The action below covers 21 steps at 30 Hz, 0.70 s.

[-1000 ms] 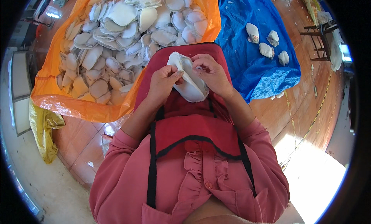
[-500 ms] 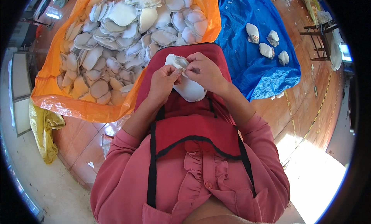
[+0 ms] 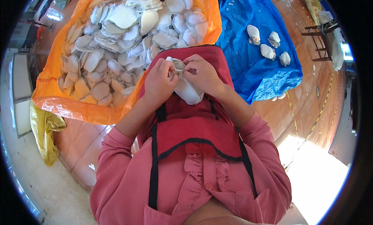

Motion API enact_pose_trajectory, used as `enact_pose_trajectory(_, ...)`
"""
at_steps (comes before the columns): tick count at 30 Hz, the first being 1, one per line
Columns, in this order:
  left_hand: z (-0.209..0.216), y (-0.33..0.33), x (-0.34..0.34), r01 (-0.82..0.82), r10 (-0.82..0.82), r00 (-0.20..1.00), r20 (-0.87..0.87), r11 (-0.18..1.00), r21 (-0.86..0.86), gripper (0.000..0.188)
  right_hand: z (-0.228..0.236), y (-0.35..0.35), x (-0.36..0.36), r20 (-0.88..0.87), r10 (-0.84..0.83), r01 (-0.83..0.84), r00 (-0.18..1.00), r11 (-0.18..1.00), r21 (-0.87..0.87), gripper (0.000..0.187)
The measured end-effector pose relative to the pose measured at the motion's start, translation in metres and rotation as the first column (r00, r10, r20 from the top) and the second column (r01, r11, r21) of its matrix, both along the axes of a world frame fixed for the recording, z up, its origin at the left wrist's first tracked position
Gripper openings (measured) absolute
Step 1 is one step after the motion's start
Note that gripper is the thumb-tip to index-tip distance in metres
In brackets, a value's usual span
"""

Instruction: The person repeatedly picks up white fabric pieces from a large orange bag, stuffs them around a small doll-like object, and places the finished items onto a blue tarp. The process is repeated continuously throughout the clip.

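Observation:
On the red apron (image 3: 217, 69) over my lap rests a white, rounded, soft-looking piece (image 3: 187, 91) with a thin rim, its exact kind unclear. My left hand (image 3: 160, 78) pinches the piece's far end from the left. From the other side my right hand (image 3: 202, 75) grips the same end with thumb and bent fingers. Between the two hands a greyish opening or fold shows at that end. The fingertips partly cover it, and the near rounded end hangs free toward me.
An orange sheet (image 3: 81, 115) at the front left holds a heap of similar white and grey oval pieces (image 3: 123, 16). Several bundled white pieces (image 3: 253, 34) lie on a blue tarp (image 3: 268, 83) to the right. A brown wooden stool (image 3: 324, 44) stands beyond it; a yellow sack (image 3: 43, 133) lies left.
My left hand has shifted left and turned, its knuckles now more upward. The fingers have changed their grip at the far end, and the white piece has tilted slightly.

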<state>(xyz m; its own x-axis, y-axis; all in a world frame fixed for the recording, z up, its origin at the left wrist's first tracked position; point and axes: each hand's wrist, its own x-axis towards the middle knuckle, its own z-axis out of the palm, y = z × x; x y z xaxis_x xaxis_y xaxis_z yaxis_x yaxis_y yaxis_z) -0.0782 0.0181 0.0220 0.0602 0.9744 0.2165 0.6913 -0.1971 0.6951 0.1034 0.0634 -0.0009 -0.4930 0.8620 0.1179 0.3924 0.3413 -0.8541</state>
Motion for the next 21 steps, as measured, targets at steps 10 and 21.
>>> enact_pose_trajectory(10, 0.014, -0.001, -0.016, 0.515, -0.473, 0.599, -0.646, 0.846, -0.142, 0.016, -0.013, 0.005, 0.000, -0.053, 0.012, -0.011, 0.999, 1.000, 0.026, 0.009)
enact_pose_trajectory(21, 0.010, -0.002, -0.008, 0.080, -0.356, 0.615, -0.703, 0.916, -0.393, 0.018, -0.017, -0.002, -0.038, -0.003, -0.027, 0.027, 1.000, 0.985, 0.170, 0.008)
